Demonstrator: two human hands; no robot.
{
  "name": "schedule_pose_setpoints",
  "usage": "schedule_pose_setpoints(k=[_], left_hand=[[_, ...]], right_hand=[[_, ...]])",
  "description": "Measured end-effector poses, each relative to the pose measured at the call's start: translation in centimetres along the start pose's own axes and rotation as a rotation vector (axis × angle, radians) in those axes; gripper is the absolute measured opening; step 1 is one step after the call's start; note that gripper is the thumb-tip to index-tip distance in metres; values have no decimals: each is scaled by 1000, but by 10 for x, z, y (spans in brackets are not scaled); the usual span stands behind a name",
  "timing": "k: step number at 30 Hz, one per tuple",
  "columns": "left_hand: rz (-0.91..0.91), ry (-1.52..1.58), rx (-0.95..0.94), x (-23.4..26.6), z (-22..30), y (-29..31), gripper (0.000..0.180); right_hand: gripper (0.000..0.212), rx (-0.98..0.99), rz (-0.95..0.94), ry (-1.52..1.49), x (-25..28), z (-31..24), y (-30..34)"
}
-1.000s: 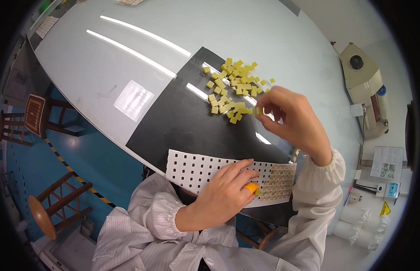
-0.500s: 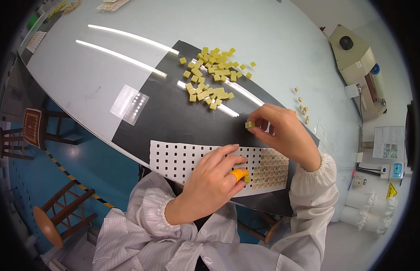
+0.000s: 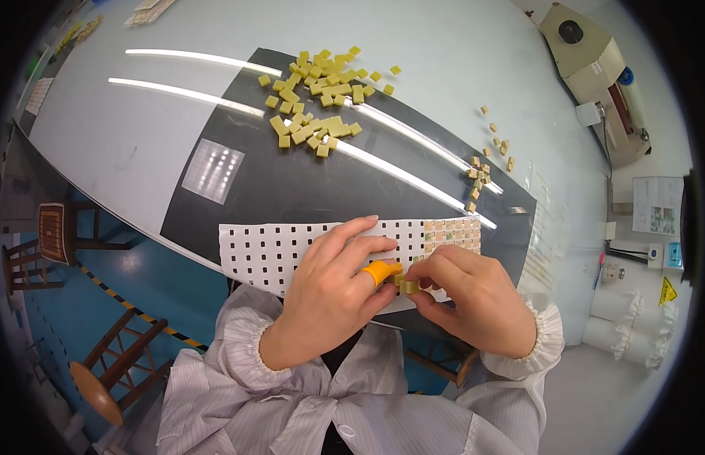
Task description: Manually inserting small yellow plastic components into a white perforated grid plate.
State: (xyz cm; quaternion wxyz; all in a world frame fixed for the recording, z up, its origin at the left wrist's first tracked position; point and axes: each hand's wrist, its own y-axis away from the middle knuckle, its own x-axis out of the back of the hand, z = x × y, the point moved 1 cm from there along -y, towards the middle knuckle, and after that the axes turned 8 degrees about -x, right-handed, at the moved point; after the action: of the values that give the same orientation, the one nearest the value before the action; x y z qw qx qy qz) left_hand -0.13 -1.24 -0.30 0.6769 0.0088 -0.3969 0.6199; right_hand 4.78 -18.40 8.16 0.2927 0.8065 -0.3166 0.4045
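Observation:
My left hand lies over a white perforated sheet, an orange sleeve around its index finger. A small yellow-green block is pinched between that finger and the thumb. Pressed close to it, my right hand grips another yellow-green block with thumb and fingertips. The two blocks meet or nearly meet just above the sheet. Rows of small tan pieces fill the sheet's right end, partly covered by my right hand.
A heap of yellow-green blocks sits on the dark mat at the far side. Loose tan pieces lie at the mat's right. A clear dotted square rests on the left. Beyond the table's right side stands a beige machine.
My right hand has come down and left with its block, up against the block in my left hand. The view has shifted, uncovering tan pieces on the mat's right.

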Motion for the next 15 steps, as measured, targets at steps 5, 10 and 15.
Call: schedule_pose_setpoints(k=[5, 10, 15], left_hand=[[8, -21, 22, 0, 1, -3, 25], [14, -34, 29, 0, 2, -4, 25], [3, -46, 16, 0, 1, -3, 29]], right_hand=[[23, 30, 57, 52, -4, 3, -1], [23, 22, 48, 81, -7, 3, -1], [24, 0, 27, 105, -6, 2, 0]])
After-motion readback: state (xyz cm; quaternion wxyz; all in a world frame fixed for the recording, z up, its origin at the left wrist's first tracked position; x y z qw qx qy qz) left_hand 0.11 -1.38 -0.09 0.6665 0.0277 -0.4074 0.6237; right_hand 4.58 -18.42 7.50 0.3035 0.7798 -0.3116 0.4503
